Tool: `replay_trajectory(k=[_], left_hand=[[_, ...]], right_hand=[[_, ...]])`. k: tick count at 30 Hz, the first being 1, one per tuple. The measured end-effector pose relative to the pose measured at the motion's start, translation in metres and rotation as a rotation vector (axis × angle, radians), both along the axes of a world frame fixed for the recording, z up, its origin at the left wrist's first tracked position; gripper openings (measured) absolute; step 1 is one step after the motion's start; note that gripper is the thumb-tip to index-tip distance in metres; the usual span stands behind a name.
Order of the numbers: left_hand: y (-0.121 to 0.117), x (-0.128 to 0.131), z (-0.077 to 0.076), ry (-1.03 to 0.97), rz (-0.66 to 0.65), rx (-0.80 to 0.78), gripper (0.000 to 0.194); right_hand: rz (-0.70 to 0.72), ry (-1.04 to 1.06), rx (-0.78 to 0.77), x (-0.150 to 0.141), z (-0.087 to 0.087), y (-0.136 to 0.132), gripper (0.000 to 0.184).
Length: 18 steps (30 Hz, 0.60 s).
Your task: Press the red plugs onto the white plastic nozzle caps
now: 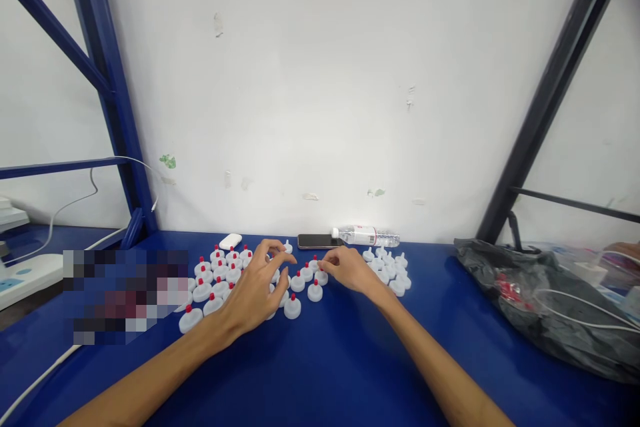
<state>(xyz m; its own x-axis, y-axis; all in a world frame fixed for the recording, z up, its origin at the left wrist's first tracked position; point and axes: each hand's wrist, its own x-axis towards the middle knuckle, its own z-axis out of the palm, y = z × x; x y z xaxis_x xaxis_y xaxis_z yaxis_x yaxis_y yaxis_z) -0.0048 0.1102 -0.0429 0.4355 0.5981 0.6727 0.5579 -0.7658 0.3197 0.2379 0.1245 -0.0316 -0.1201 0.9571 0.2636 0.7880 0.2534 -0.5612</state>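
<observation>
Many white nozzle caps with small red tips (293,308) stand upright on the blue table, on both sides of my left hand. My left hand (260,287) hovers over the middle of them, thumb and index finger curved and apart, with nothing visible between them. It hides some caps beneath. My right hand (346,268) pinches at the top of a white cap (321,279) at the right edge of this group; the fingertips cover most of its red tip. Just right of that hand sits a cluster of plain white nozzle caps (387,273) without red tips.
Behind the caps lie a dark phone (315,241), a clear water bottle (370,235) on its side and a white case (231,241) near the wall. A dark plastic bag (550,320) with red pieces is at right. A power strip (35,277) and cables lie left.
</observation>
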Motion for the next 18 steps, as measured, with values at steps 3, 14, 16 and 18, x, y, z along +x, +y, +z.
replay_trajectory(k=[3,14,16,18], left_hand=[[0.000,0.000,0.001,0.013,0.019,0.022,0.024],[0.010,-0.003,0.000,0.004,0.117,0.107,0.024],[0.010,-0.004,0.000,-0.003,0.132,0.103,0.024],[0.009,-0.004,0.002,-0.014,0.145,0.092,0.025]], right_hand=[[-0.019,-0.016,0.037,-0.001,0.004,-0.003,0.022],[0.043,-0.165,0.091,-0.060,0.024,0.061,0.028],[0.067,-0.180,0.048,-0.073,0.023,0.078,0.027],[0.103,-0.172,0.023,-0.079,0.023,0.086,0.026]])
